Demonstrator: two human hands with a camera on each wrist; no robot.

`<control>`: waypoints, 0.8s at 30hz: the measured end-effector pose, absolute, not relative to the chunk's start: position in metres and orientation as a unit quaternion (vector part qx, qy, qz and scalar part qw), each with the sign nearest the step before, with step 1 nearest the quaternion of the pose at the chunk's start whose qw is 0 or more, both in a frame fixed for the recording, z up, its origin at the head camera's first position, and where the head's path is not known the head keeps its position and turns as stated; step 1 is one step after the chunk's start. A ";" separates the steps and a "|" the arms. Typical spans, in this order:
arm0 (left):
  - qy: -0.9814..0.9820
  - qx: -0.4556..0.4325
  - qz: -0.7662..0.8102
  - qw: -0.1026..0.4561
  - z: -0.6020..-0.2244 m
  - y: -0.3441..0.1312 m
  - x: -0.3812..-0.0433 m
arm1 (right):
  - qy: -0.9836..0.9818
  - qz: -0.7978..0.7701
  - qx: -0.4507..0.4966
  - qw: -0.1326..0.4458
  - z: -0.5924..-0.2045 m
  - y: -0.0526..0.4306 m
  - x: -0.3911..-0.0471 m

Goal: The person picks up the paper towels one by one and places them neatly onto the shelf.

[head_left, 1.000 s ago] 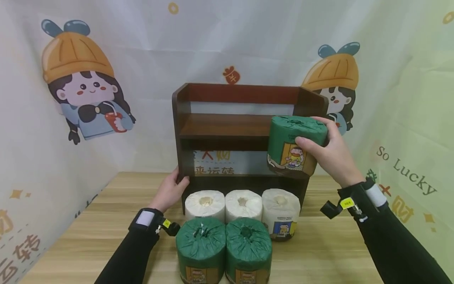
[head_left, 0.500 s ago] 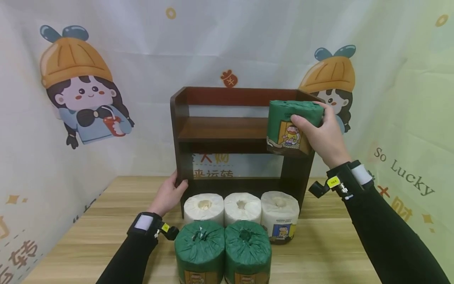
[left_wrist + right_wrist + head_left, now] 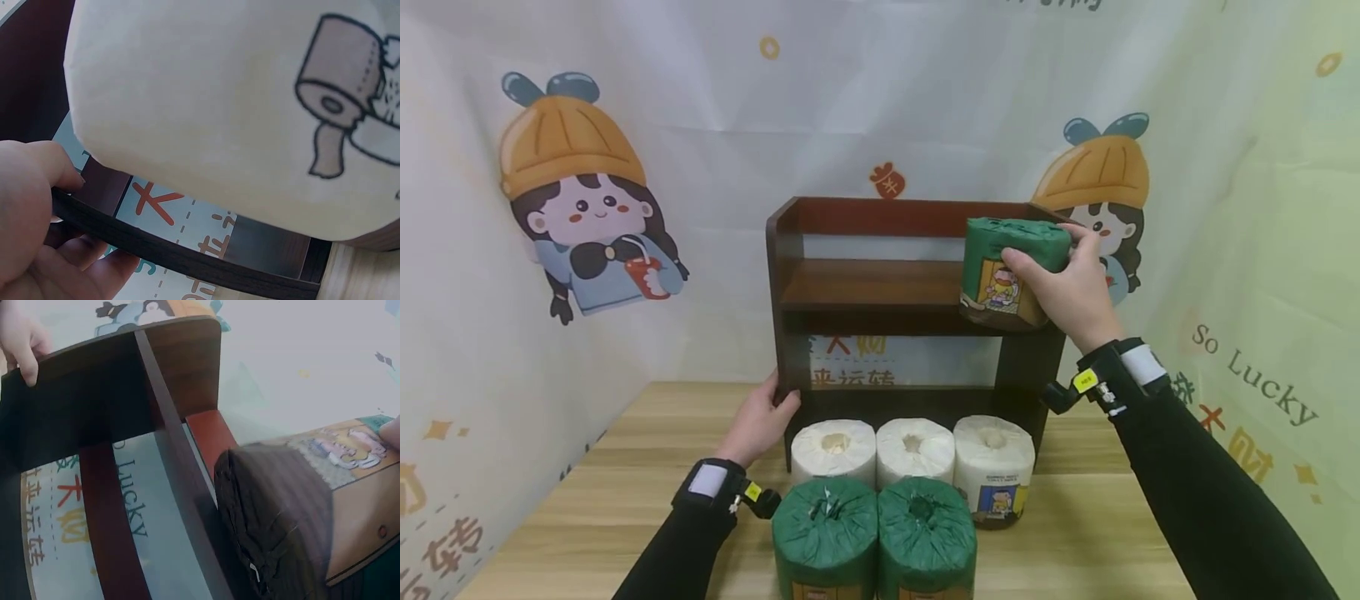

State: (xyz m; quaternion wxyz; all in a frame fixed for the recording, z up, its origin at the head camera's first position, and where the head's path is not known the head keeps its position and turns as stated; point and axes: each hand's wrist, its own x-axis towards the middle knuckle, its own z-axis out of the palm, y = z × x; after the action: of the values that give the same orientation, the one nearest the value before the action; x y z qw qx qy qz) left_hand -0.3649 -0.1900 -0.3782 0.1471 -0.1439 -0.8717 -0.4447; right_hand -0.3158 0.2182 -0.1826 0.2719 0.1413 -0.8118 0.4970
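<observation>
My right hand (image 3: 1075, 287) grips a green-and-brown wrapped toilet roll (image 3: 1000, 275) by its upper part, thumb on the front, at the right end of the upper shelf (image 3: 872, 283). In the right wrist view the roll's dark crumpled underside (image 3: 256, 531) is close beside the shelf board (image 3: 175, 450). With my left hand (image 3: 763, 421) I hold the left side panel of the brown wooden rack (image 3: 784, 350), low down. The left wrist view has the thumb on one face of the panel's edge (image 3: 156, 247) and fingers on the other.
Three white-wrapped rolls (image 3: 835, 446) stand in a row before the rack. Two green rolls (image 3: 826, 525) stand nearer, in front of the left and middle white ones. A printed cloth (image 3: 715, 167) hangs behind the wooden table (image 3: 625, 467).
The right hand has carried the green roll leftward and inward, up at first, to the upper shelf's right end. The left hand keeps its hold on the side panel. The head view has tilted slightly up.
</observation>
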 end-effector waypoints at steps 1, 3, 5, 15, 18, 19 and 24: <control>-0.872 -0.144 -0.445 0.144 -0.379 -0.190 -0.365 | -0.816 0.490 0.137 0.275 -0.185 0.218 -0.317; -0.871 -0.144 -0.448 0.142 -0.380 -0.191 -0.366 | -0.824 0.467 0.124 0.296 -0.188 0.217 -0.321; -0.869 -0.148 -0.448 0.146 -0.380 -0.192 -0.368 | -0.827 0.443 0.114 0.327 -0.190 0.215 -0.325; -0.872 -0.149 -0.445 0.141 -0.379 -0.192 -0.367 | -0.834 0.341 0.086 0.425 -0.198 0.203 -0.333; -0.871 -0.149 -0.447 0.140 -0.381 -0.192 -0.368 | -0.848 0.324 0.074 0.414 -0.202 0.203 -0.332; -0.870 -0.150 -0.448 0.139 -0.381 -0.191 -0.368 | -0.850 0.325 0.072 0.408 -0.203 0.203 -0.331; -0.871 -0.149 -0.447 0.140 -0.381 -0.190 -0.366 | -0.843 0.364 0.080 0.388 -0.205 0.203 -0.332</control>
State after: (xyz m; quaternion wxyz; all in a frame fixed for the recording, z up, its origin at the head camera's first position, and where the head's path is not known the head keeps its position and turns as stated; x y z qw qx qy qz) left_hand -0.3662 -0.1902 -0.3806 0.1397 -0.1491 -0.8708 -0.4472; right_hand -0.3324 0.2028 -0.2055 0.3880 0.0805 -0.8428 0.3641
